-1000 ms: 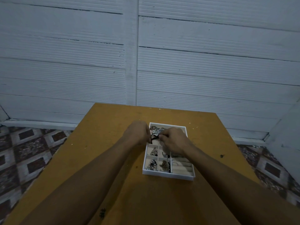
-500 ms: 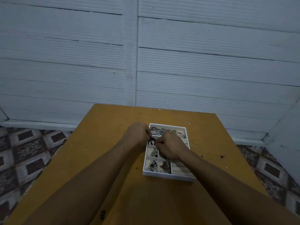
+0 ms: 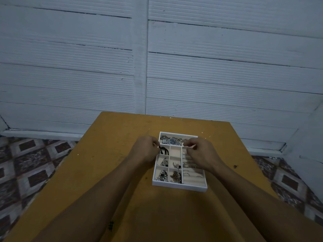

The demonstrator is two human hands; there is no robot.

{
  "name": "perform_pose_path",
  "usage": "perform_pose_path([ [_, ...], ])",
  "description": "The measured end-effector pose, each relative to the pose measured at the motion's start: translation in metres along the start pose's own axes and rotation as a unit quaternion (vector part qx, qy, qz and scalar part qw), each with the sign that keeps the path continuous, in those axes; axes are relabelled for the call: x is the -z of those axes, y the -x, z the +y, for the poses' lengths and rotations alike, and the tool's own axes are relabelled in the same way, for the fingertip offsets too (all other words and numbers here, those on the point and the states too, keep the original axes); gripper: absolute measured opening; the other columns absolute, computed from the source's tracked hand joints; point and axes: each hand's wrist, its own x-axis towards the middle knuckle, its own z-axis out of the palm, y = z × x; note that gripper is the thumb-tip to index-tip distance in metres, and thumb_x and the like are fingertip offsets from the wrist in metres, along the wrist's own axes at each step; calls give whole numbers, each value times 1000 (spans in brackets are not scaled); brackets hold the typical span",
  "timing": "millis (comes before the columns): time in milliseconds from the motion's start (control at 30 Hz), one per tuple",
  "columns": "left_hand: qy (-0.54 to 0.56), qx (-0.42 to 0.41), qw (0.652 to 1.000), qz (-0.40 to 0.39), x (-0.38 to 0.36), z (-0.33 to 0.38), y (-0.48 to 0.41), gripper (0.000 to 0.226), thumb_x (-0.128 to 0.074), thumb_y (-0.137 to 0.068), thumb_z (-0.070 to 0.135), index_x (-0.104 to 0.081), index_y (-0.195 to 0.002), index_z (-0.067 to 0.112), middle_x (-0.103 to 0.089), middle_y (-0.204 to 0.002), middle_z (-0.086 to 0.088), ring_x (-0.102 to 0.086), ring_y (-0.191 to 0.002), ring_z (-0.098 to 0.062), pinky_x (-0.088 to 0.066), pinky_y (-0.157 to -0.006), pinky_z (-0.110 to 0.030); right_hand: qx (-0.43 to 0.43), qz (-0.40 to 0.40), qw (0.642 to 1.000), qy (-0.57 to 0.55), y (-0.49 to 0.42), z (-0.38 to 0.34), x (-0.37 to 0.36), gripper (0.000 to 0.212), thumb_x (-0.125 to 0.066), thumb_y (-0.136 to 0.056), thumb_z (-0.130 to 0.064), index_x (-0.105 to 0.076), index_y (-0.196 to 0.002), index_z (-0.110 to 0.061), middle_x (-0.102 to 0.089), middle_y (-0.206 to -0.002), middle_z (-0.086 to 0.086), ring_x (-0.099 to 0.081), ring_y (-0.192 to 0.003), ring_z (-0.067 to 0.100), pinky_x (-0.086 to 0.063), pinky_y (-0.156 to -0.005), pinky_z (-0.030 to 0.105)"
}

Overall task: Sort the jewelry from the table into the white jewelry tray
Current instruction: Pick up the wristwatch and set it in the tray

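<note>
- Pinching the black cord [image 3: 164, 151] with the left hand [image 3: 146, 151], at the tray's [image 3: 178, 186] upper-left small compartment.
- Curling the right hand [image 3: 201, 154] fingers, possibly pinching something tiny; cannot tell.

Pretty dim shot, with a cold bluish cast over the whole wall [image 3: 227, 70]. The light is flat and soft, no source in view, no glare anywhere. The bench [image 3: 108, 154] comes out a muddy mustard, with faint soft shadows under the forearms. Wide-angle warp is obvious: the wall planks bow and the floor tiles [image 3: 35, 163] stretch toward the edges. Detail in the white tray [image 3: 178, 185] is mush. The black cord [image 3: 164, 151] pinched by the left hand [image 3: 145, 151] is just a dark squiggle, and the right hand [image 3: 201, 154] is too murky to read.
</note>
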Motion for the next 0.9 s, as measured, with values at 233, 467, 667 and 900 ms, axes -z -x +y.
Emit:
perform_pose_path([
  [233, 28, 35, 999, 16, -10, 0, 23, 38, -65, -89, 18, -61, -127, 13, -65, -116, -8, -57, -91, -15, -42, -73, -22, -72, 43, 996, 9, 22, 31, -6, 32, -54, -92, -16, -60, -123, -11, -61, -117, 7, -62, -88, 18, -52, -71, 28],
  [467, 35, 41, 997, 47, -16, 2, 37, 35, -58, -93, 14, -61, -128, 12, -67, -121, -10, -63, -105, -19, -46, -84, -24, -111, 26, 991, -74, 37, 39, -7, 32, -47, -95, -6, -70, -113, -20, -69, -92, -6, -65, -77, 7, -49, -62, 18],
  [667, 21, 39, 998, 53, -18, 3, 39, 33, -57, -93, 13, -62, -126, 11, -68, -118, -10, -65, -101, -19, -51, -87, -28, -109, 25, 989, -93, 35, 40, -7, 34, -47, -96, -8, -68, -120, -20, -73, -105, 0, -69, -87, 16, -58, -83, 38],
  [900, 3, 40, 998, 43, -14, 6, 39, 33, -57, -94, 14, -61, -127, 11, -67, -121, -8, -63, -103, -18, -50, -88, -27, -108, 23, 992, -68, 36, 37, -7, 32, -46, -96, -8, -68, -117, -18, -72, -103, 0, -67, -85, 16, -54, -74, 28],
])
